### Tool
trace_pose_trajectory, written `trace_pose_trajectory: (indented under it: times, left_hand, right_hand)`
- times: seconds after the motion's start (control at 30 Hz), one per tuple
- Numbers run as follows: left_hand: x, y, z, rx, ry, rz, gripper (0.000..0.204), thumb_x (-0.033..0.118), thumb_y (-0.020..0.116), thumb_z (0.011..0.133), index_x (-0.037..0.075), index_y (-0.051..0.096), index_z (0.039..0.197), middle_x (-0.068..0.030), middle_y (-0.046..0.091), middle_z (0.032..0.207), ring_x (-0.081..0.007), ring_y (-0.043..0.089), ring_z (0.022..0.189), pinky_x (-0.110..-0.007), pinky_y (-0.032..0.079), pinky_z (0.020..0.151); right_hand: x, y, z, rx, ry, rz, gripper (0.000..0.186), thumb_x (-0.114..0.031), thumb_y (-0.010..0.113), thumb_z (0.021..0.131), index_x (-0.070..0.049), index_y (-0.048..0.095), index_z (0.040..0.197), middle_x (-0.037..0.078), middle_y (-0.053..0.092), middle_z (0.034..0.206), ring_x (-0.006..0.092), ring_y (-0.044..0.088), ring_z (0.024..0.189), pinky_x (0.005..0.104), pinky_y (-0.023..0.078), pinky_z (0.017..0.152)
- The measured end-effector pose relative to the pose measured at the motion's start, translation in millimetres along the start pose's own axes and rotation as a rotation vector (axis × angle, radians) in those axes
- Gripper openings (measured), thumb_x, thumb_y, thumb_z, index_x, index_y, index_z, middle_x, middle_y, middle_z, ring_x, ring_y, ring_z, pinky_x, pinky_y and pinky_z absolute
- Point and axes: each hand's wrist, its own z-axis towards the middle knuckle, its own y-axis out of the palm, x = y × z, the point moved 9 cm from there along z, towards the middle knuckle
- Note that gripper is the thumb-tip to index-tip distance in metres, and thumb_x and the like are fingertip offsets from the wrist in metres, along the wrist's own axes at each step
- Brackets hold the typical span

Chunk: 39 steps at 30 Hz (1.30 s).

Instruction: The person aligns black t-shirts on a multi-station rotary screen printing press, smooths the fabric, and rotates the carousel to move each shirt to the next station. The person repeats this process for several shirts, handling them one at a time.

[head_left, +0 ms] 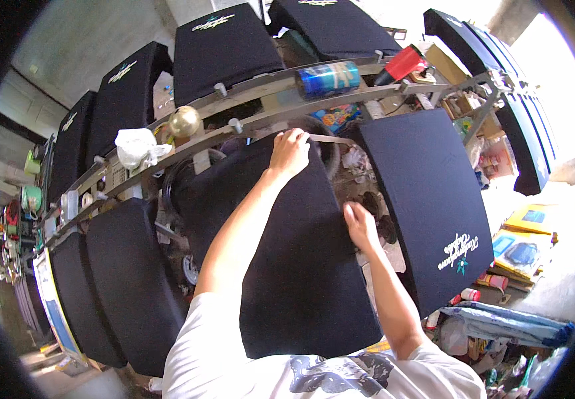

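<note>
In front of me, black cloth (287, 266) lies stretched over a sloping panel. My left hand (290, 154) is at its far edge, fingers closed. A thin pale strip (330, 138) runs from these fingers toward the panel on the right; whether it is loose or part of the frame I cannot tell. My right hand (361, 226) is curled at the cloth's right side edge, some of its fingers hidden. Beside it stands another black-covered panel (427, 199) with white script and a small green star-like mark.
A metal rack rail (254, 126) crosses beyond the panel. On it are a blue can (327, 80), a red container (404, 64), a gold ball (184, 122) and a white plastic bag (138, 147). Several black-covered panels (224, 43) line the far side. Yellow packages (527, 249) lie at right.
</note>
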Motion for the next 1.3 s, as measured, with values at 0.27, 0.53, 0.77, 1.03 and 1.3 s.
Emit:
trace_pose_trajectory:
  times: [0.27, 0.53, 0.77, 1.03, 1.3]
  left_hand:
    - [13.3, 88.0, 46.2, -1.061, -0.368, 0.407, 0.045, 0.017, 0.063, 0.081, 0.012, 0.067, 0.126, -0.0152, 0.064, 0.133, -0.0324, 0.056, 0.128, -0.062, 0.027, 0.112]
    - [-29.5, 163.3, 76.8, -0.789, -0.347, -0.020, 0.028, 0.007, 0.063, 0.082, 0.015, 0.076, 0.106, -0.0136, 0.071, 0.116, -0.0318, 0.068, 0.108, -0.045, 0.053, 0.094]
    - [-38.6, 121.8, 105.7, -0.206, -0.428, -0.518, 0.016, 0.002, 0.072, 0.082, 0.005, 0.073, 0.097, -0.0103, 0.073, 0.091, -0.0206, 0.070, 0.088, -0.034, 0.054, 0.082]
    - [-28.8, 105.3, 105.6, -0.178, -0.461, -0.437, 0.016, 0.006, 0.072, 0.082, 0.007, 0.073, 0.098, -0.0106, 0.074, 0.094, -0.0231, 0.070, 0.091, -0.036, 0.054, 0.084]
    - [14.9, 36.5, 27.5, 0.023, -0.217, 0.021, 0.031, 0.010, 0.058, 0.090, 0.011, 0.066, 0.120, -0.0082, 0.064, 0.125, -0.0261, 0.055, 0.125, -0.066, 0.029, 0.107]
  right_hand:
    - [84.0, -21.8, -171.7, -0.480, 0.689, 0.107, 0.069, -0.055, 0.039, 0.104, 0.009, 0.062, 0.118, 0.024, 0.069, 0.110, 0.0230, 0.061, 0.109, 0.0360, 0.044, 0.098]
    - [102.5, -68.0, -178.0, -0.093, 0.447, 0.099, 0.034, -0.031, 0.067, 0.096, 0.003, 0.068, 0.096, 0.004, 0.064, 0.076, 0.0112, 0.057, 0.075, 0.0303, 0.048, 0.069]
    - [102.1, -94.9, -181.6, 0.173, 0.398, 0.131, 0.028, -0.023, 0.078, 0.087, 0.002, 0.065, 0.092, 0.010, 0.066, 0.072, 0.0113, 0.057, 0.068, 0.0298, 0.048, 0.064]
    - [84.7, -106.8, -184.9, 0.292, 0.342, 0.073, 0.026, -0.021, 0.076, 0.089, 0.002, 0.065, 0.092, 0.009, 0.064, 0.068, 0.0123, 0.057, 0.063, 0.0293, 0.047, 0.060]
    - [81.5, -88.3, -153.3, 0.141, 0.279, -0.031, 0.018, -0.013, 0.068, 0.090, 0.001, 0.068, 0.101, 0.015, 0.071, 0.085, 0.0242, 0.069, 0.079, 0.0332, 0.053, 0.073]
